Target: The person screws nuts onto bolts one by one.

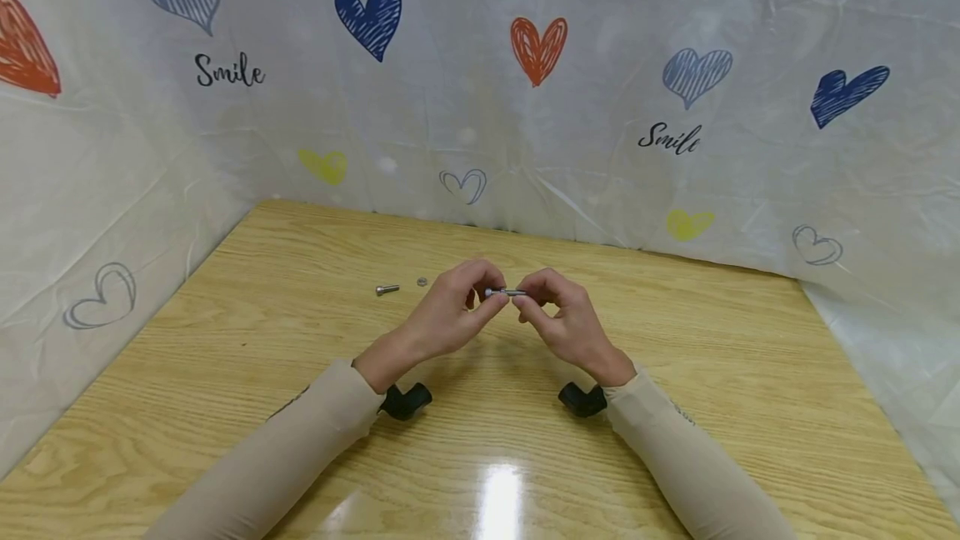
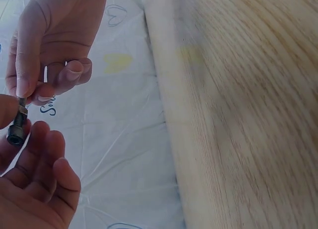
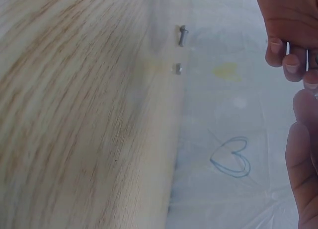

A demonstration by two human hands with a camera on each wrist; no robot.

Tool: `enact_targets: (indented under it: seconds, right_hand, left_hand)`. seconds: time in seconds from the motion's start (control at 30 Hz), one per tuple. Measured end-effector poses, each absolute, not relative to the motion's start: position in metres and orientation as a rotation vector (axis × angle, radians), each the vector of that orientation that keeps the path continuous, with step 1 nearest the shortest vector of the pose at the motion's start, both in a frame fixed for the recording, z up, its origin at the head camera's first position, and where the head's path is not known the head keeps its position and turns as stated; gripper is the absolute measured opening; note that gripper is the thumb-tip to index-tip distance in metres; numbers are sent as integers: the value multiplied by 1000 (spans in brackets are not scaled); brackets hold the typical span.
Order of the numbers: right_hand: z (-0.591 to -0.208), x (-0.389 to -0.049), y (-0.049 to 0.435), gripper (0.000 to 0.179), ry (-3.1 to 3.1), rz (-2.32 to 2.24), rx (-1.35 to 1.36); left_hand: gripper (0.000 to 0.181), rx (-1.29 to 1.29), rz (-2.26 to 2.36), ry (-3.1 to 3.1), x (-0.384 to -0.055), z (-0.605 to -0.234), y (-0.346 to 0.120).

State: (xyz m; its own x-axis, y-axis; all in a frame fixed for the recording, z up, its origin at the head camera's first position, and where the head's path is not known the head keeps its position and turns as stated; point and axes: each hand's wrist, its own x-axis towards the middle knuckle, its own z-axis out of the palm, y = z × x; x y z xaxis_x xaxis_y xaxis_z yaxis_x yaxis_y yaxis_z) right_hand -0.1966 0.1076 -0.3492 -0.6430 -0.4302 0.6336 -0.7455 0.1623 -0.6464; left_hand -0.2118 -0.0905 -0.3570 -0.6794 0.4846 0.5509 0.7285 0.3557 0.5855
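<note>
A metal socket-head bolt (image 1: 514, 292) lies nearly level between both hands, its round head (image 2: 16, 135) toward the left hand. Partway along its shank sits a nut (image 2: 23, 110). The left hand (image 1: 454, 307) holds the bolt near the nut between thumb and index finger, with the other fingers curved beneath. Opposite it, the right hand (image 1: 567, 319) pinches the threaded end with its fingertips. In the right wrist view the hands show at the right edge, and the bolt is mostly hidden.
On the wooden table (image 1: 720, 390), left of the hands, lie a second bolt (image 1: 387, 290) and a loose nut (image 1: 422, 282). A white cloth (image 1: 465, 123) printed with hearts hangs behind the table and along its sides. Dark wrist mounts (image 1: 406, 402) show under the sleeves.
</note>
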Motion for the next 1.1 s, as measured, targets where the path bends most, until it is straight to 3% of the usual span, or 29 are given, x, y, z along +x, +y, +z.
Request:
enact_targets:
  seconds: [0.23,0.43,0.63,1.1]
  right_hand:
    - [-349,-196,108,11,-2147,1482,1133]
    - [-349,-196,108,9,-2150,1483,1123]
    - [-349,-196,108,9,-2157,1479,1119]
    - [-350,-197,107,7,-2153,1483,1102]
  left_hand:
    - [18,-1016,-1254,-2433,-211,-358,-92]
    - [12,-998,-1270,-2424,-213,-358,-92]
    - [21,-1053,-1266,-2363,-214,-357,-91]
    - [4,-1052,-1244,-2386,-213,-358,-91]
